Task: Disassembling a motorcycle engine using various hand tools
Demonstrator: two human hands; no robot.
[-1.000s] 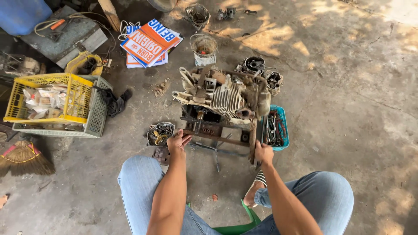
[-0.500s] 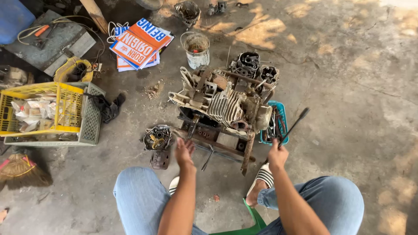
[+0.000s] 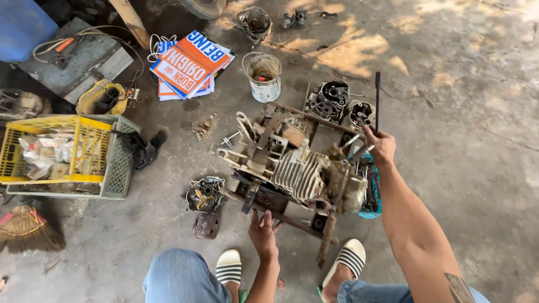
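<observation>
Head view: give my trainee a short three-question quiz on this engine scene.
1. True or false: the right hand holds a dark rod upright.
2. What does the left hand touch?
A. the white bucket
B. the rusty frame under the engine
C. the yellow crate
3. What colour is the tray beside the engine?

Key: 1 true; 2 B; 3 teal.

Blue barrel (image 3: pixel 22 25) cut by top-left edge, teal tray (image 3: pixel 375 188) mostly hidden behind engine (image 3: pixel 297 168)

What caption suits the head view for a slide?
Right hand lifts a dark rod above a rusty engine; left hand rests at its frame.
</observation>
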